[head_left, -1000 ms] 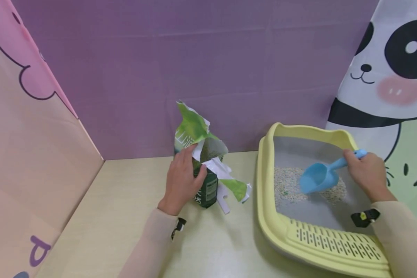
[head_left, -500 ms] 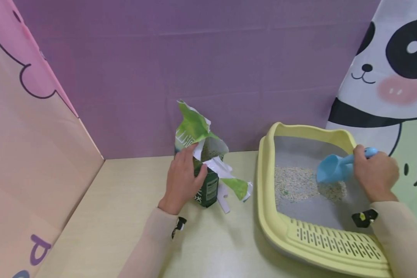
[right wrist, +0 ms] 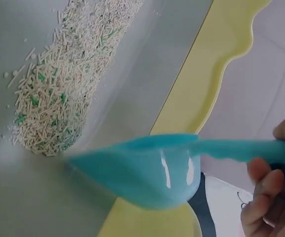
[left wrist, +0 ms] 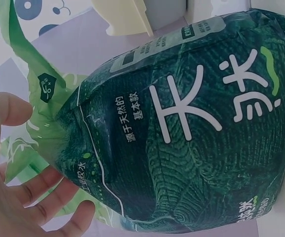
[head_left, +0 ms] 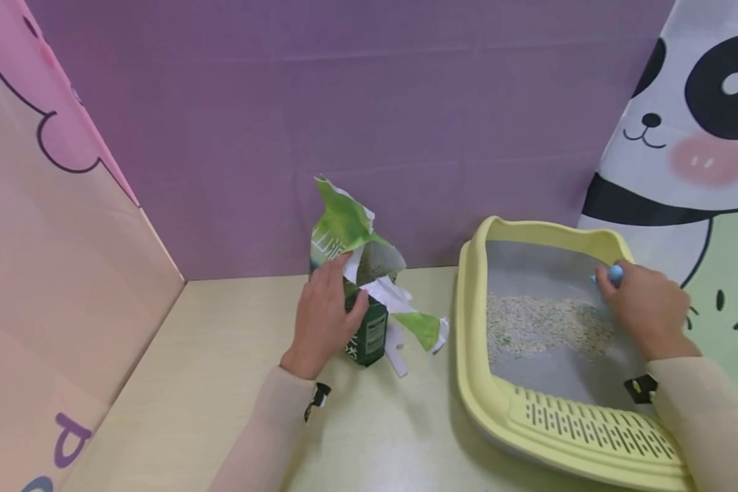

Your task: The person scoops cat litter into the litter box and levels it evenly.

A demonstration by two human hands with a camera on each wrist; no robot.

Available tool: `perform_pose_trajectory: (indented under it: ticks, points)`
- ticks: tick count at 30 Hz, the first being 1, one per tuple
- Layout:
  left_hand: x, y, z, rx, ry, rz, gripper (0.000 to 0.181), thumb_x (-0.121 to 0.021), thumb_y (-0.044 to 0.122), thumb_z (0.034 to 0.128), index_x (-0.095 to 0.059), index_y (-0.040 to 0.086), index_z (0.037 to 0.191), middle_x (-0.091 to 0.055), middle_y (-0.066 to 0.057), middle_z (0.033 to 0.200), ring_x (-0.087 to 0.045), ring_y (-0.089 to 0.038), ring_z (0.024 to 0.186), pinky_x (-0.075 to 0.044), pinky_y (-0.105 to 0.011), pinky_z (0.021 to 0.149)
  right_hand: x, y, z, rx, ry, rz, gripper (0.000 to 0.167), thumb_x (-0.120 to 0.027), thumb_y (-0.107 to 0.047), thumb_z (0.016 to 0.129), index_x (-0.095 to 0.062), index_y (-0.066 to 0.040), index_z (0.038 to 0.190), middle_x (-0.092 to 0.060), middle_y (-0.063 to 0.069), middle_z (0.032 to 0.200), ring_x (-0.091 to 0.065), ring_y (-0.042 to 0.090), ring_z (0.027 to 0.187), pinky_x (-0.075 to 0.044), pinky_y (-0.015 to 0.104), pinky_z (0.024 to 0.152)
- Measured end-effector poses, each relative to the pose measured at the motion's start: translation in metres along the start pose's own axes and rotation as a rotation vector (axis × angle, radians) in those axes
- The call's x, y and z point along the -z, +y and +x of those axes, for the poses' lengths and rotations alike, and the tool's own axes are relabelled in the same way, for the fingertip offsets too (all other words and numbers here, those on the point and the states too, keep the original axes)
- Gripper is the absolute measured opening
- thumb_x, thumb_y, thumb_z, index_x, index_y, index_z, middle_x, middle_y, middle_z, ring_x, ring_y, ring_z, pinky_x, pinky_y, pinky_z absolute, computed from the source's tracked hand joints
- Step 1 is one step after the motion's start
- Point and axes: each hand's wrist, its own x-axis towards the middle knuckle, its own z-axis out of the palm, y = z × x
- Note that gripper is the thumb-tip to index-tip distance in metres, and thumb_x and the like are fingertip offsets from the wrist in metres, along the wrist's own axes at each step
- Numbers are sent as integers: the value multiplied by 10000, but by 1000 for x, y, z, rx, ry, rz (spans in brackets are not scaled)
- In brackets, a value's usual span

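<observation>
My right hand [head_left: 646, 307] grips the handle of a blue scoop [right wrist: 147, 170] above the litter tray. From the head view only the handle's end shows; the hand hides the bowl. In the right wrist view the bowl tip hangs near one end of the pellet litter [head_left: 547, 324]. A yellow rim [head_left: 470, 328] surrounds the grey tray floor [head_left: 529, 266]. On the left, a torn-open dark green bag [left wrist: 192, 128] stands upright with pellets visible in its mouth [head_left: 375, 263]. My left hand [head_left: 322, 314] rests against its side, fingers spread and loosely bent, not closed round it.
A torn green-and-white flap [head_left: 421, 328] hangs from the bag toward the tray. Beneath it a small white strip [head_left: 395, 352] lies on the pale table [head_left: 234, 383]. A purple backdrop [head_left: 369, 123] rises behind, with a panda-print sheet [head_left: 701, 157] at the right.
The scoop first moved right with my right hand, then turned so its bowl is out of sight behind the hand. Separate litter heaps now form one band. My left hand keeps its place.
</observation>
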Motion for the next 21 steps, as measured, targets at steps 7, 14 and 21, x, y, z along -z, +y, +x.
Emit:
perform_pose_trajectory:
  ticks: [7, 14, 21]
  points:
    - [-1, 0, -1, -10, 9, 2, 632, -646, 299, 947, -432, 41, 1482, -647, -170, 1185, -609, -307, 954, -515, -444, 764, -6, -3, -1, 139, 23, 85, 461, -489, -400, 999, -507, -77, 670, -349, 8, 483, -388, 256, 475, -245, 354, 421]
    - [-1, -1, -1, -9, 7, -2, 633, -650, 296, 946, -433, 38, 1482, -646, -174, 1204, -611, -315, 970, -518, -450, 774, -8, -7, 0, 238, 132, 150, 370, -576, -338, 967, -617, -54, 734, -347, -10, 455, -348, 235, 456, -242, 340, 439]
    - [-2, 0, 0, -1, -5, -9, 627, -638, 293, 948, -435, 42, 1485, -643, -169, 1234, -610, -310, 984, -519, -450, 788, -9, -7, -3, 231, 113, 257, 400, -600, -281, 967, -503, -100, 625, -324, -53, 471, -311, 136, 474, -234, 292, 464]
